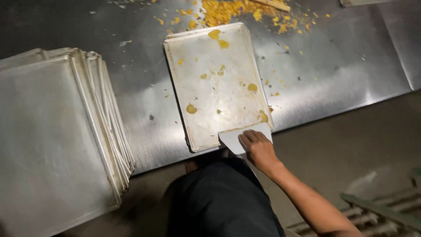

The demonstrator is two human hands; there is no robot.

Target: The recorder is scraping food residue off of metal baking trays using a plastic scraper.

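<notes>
My right hand point(258, 147) grips a flat white scraper point(234, 137) whose blade rests on the near edge of a metal baking tray point(201, 118). The tray lies on a steel table and carries scattered yellow crumbs and stuck patches. My left hand is out of the frame. A heap of yellow crumbs point(223, 11) lies on the table just beyond the tray's far edge.
A tall stack of metal trays point(57, 131) sits at the left of the steel table point(342, 74). The table's front edge runs diagonally; below it are the floor and a green grate point(386, 213) at the lower right.
</notes>
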